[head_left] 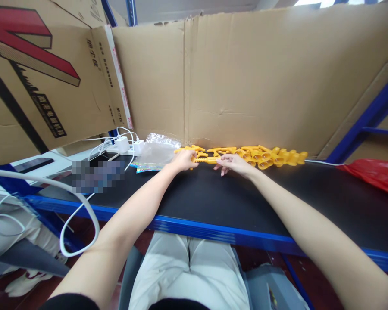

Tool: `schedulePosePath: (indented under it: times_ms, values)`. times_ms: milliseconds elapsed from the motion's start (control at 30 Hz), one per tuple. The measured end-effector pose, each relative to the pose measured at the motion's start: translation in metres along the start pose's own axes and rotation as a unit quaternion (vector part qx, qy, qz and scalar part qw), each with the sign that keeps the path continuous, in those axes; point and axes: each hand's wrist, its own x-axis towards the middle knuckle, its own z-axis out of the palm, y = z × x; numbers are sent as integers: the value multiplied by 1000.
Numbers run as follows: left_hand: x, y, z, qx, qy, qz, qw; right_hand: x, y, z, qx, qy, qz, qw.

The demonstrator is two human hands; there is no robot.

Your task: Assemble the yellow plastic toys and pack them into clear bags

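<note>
Between my two hands, low over the black tabletop (194, 193), lies a slim yellow ribbed plastic piece (207, 159). My left hand (183, 159) grips its left end with curled fingers. At the other end my right hand (233, 165) pinches it between thumb and forefinger, the remaining fingers hanging loosely below. Right behind the hands, several yellow branching plastic parts (221, 150) rest along the cardboard. Several yellow cup-shaped parts (263, 165) are heaped to the right of my right hand. What kind of object these parts belong to I cannot tell.
Clear plastic bags (158, 148) and a power strip with white chargers (123, 145) lie at the left. A white cable (84, 202) loops over the front edge. Cardboard (245, 82) walls the back. A red bag (375, 174) sits far right.
</note>
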Motion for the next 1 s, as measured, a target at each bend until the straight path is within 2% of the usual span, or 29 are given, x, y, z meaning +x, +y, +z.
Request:
schedulePosePath:
  times_ms: [433, 733, 1000]
  values:
    - [1, -3, 2, -13, -10, -19, 1000, 6, 6, 0, -55, 12, 6, 998]
    - [3, -5, 4, -21, -5, -29, 999, 13, 15, 0, -2, 52, -73, 996]
    - [-1, 0, 2, 9, -7, -21, 1000, 8, 10, -1, -60, 28, -61, 996]
